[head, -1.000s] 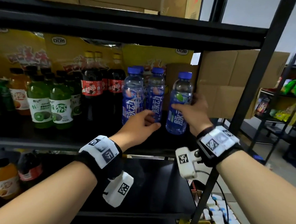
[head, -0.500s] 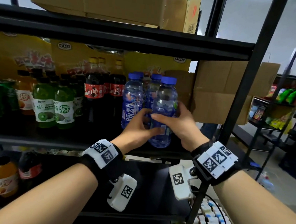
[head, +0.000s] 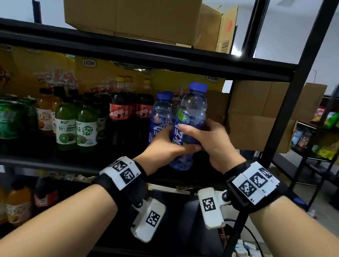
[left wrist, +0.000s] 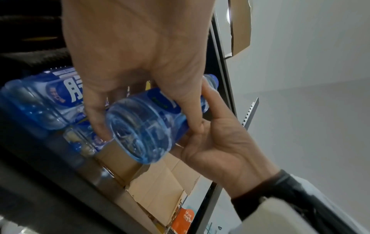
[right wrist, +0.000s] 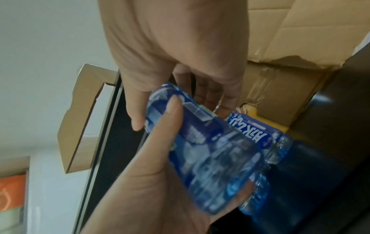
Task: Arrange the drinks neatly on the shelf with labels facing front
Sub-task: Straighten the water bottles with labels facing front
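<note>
Clearly the blue-capped bottle (head: 191, 117) was off the shelf (head: 43, 161), held upright in both hands in front of the right end of the drinks row. Its blue label with white lettering faced partly left, not squarely forward. The right hand (head: 213, 145) had fingers and thumb curled round the label band from the right; the left hand (head: 163, 146) wrapped the lower body from the left, as the left wrist view showed with the base free in the air. Just behind and to the left stood a second blue bottle (head: 160, 118), then the cola bottles (head: 120, 113), the green kiwi bottles (head: 85, 127) and the green cans (head: 4, 118) further left. Brown cardboard boxes (head: 264, 118) stood to the right.

By my judgement, the risk lay in the set-down: the held bottle was close to its standing neighbour, so a careless lowering could knock it over or turn its label. Twisting a smooth wet-looking plastic body between two hands could also let it slip.
</note>
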Tool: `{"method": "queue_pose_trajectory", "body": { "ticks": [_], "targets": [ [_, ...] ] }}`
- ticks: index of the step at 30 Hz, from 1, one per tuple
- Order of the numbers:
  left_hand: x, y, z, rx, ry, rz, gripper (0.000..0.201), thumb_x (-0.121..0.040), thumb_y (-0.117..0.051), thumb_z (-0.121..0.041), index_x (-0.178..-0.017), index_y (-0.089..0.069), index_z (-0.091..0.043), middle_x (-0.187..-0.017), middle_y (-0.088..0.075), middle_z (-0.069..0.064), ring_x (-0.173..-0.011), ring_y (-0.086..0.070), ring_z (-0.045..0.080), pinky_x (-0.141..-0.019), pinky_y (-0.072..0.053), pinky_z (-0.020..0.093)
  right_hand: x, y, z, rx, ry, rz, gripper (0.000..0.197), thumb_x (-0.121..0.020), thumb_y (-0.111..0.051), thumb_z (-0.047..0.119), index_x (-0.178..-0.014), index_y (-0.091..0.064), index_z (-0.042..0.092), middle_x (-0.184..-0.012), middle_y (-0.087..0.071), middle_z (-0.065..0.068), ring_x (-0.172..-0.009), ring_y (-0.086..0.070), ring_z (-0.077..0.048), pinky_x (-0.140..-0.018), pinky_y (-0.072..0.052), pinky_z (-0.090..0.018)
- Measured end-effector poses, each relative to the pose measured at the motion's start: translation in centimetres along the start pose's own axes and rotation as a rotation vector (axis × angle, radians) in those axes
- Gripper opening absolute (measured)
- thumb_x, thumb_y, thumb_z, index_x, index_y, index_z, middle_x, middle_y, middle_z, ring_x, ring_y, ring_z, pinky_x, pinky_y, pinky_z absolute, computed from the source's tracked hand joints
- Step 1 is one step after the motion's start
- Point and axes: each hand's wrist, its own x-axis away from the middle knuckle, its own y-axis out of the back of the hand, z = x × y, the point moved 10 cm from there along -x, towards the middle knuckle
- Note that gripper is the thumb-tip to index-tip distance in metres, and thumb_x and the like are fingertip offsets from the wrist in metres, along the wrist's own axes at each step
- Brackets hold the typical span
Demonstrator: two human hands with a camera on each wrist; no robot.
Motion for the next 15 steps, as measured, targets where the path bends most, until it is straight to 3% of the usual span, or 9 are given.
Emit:
{"method": "queue_pose_trajectory", "body": {
  "ticks": [4,6,10,15],
  "targets": [
    [0.1,-0.4,0.4,-0.075,0.049,0.091,0.05,-0.089,-0.072,-0.001,-0.131,-0.057,-0.024,-0.125,-0.072,0.003,-0.114,-0.069,0.017,-0.098,-0.056,0.033,-0.2,0.3,0.1,0.028,0.001,-0.029,0.033,-0.077,-0.088,0.008,-0.106,-0.075,0.016,-0.096,-0.081,-0.001,-0.087,-0.079,-0.019,-0.066,-0.063,-0.033],
    [0.1,0.1,1.1,-0.051,0.115,0.125,0.054,-0.09,-0.071,-0.003,-0.137,-0.053,-0.022,-0.126,-0.071,0.005,-0.114,-0.069,0.02,-0.098,-0.057,0.039,-0.2,0.8,0.0,-0.008,-0.011,-0.053,0.031,-0.08,-0.084,0.004,-0.107,-0.073,0.014,-0.095,-0.081,-0.001,-0.088,-0.079,-0.02,-0.07,-0.064,-0.036],
    [-0.2,1.1,0.9,-0.071,0.045,0.064,0.057,-0.075,-0.091,-0.013,-0.125,-0.064,-0.02,-0.11,-0.078,-0.005,-0.102,-0.074,0.012,-0.084,-0.06,0.025,-0.1,0.4,0.0,-0.031,-0.012,-0.018,0.033,-0.087,-0.077,0.004,-0.117,-0.069,0.012,-0.104,-0.08,-0.005,-0.097,-0.077,-0.022,-0.082,-0.064,-0.036],
    [-0.6,0.2,1.1,-0.114,-0.02,0.018,0.071,-0.069,-0.096,-0.02,-0.13,-0.061,-0.021,-0.114,-0.077,-0.008,-0.104,-0.073,0.006,-0.082,-0.056,0.017,-0.1,-0.3,1.1,0.124,0.062,-0.003,0.045,-0.073,-0.091,0.009,-0.114,-0.072,0.014,-0.101,-0.081,0.001,-0.094,-0.078,-0.015,-0.081,-0.063,-0.028]
  ]
}}
